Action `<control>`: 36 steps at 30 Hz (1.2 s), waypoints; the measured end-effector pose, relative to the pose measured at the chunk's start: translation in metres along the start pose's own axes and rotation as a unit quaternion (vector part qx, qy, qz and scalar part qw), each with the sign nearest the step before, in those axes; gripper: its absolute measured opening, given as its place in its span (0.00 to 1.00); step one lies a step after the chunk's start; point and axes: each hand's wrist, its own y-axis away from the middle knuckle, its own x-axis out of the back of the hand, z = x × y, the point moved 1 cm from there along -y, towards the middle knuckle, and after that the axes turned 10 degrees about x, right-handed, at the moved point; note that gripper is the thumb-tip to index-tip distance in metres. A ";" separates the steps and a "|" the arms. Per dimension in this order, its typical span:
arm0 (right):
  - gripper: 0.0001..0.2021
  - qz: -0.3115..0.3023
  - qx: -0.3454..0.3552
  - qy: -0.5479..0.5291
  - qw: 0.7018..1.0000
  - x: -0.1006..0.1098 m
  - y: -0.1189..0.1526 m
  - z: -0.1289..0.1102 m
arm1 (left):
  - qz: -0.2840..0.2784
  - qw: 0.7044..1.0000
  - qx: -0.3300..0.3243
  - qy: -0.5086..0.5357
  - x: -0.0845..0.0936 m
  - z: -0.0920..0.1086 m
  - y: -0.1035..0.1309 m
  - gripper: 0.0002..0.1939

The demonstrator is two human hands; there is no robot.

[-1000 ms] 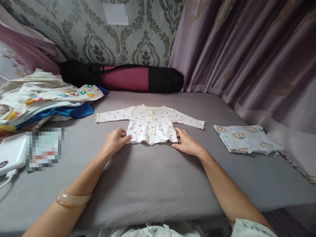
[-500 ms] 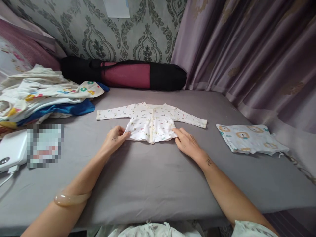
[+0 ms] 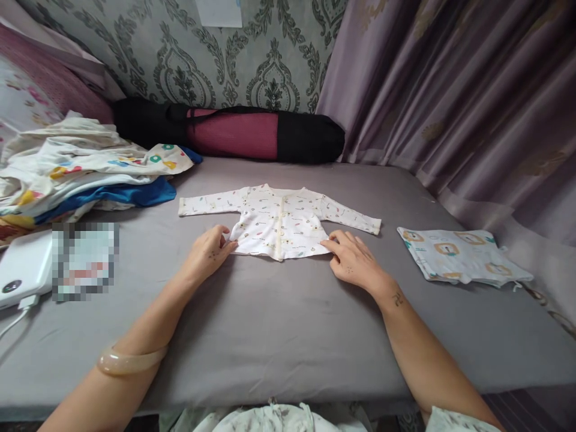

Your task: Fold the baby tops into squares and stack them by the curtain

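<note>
A small white baby shirt [image 3: 279, 223] with a tiny print lies spread flat, front side up, its sleeves stretched out to both sides. Down its middle runs a cream-coloured placket. My left hand [image 3: 210, 251] pinches the bottom left corner of the hem between thumb and fingers. At the opposite corner of the hem, my right hand [image 3: 353, 257] has its thumb and index finger closed on the cloth. Both wrists rest low, close to the bed sheet.
A grey sheet [image 3: 279, 336] covers the surface. Crumpled clothes [image 3: 90, 162] are heaped at the left, above a white power bank [image 3: 27, 267] with a cable. Folded printed cloth [image 3: 463, 255] lies at the right. A long black and maroon bag [image 3: 234, 133] lies along the wall.
My right hand has shifted slightly to the right, and the right side of the hem now lies wider and flatter. My left hand stays at its corner. The view has moved a little.
</note>
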 end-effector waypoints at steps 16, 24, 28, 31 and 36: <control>0.05 0.070 0.126 -0.161 0.976 -0.022 -0.057 -0.051 | -0.069 0.955 -0.288 -0.031 -0.027 0.070 0.006 0.05; 0.05 0.072 0.125 -0.225 0.964 -0.024 -0.055 -0.043 | -0.038 0.964 -0.263 -0.031 -0.030 0.071 0.007 0.14; 0.06 0.081 0.141 -0.244 0.956 -0.025 -0.053 -0.041 | -0.030 0.966 -0.254 -0.033 -0.029 0.075 0.008 0.16; 0.08 0.111 0.091 -0.302 0.942 -0.030 -0.057 -0.037 | -0.025 0.968 -0.247 -0.031 -0.029 0.076 0.009 0.17; 0.09 0.173 -0.046 -0.414 0.892 -0.038 -0.067 -0.031 | -0.028 0.955 -0.293 -0.021 -0.030 0.075 0.010 0.16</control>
